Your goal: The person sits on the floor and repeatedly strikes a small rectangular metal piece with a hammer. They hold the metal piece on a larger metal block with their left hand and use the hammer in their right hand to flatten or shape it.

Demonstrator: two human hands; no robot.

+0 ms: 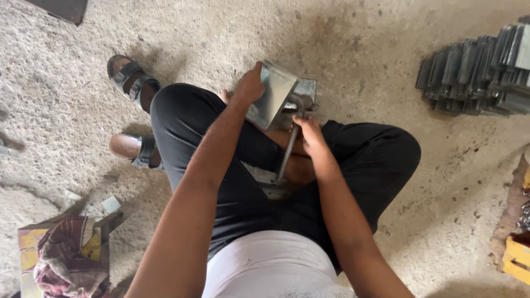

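I sit on a concrete floor with my knees spread, in black trousers and a white shirt. My left hand [249, 84] grips the upper edge of a flat grey sheet-metal piece [271, 95], holding it tilted over a small metal block [305, 89] on the floor. My right hand [310, 132] is closed around the dark handle of a hammer [289, 150]; the hammer's head sits by the sheet's right edge, over the block. The handle runs down toward my lap.
A stack of several grey metal pieces [477, 74] lies at the right. A pair of sandals [132, 83] sits at the left by my knee. A checked cloth [66, 256] lies on a box at bottom left. A yellow object [516, 256] is at the right edge.
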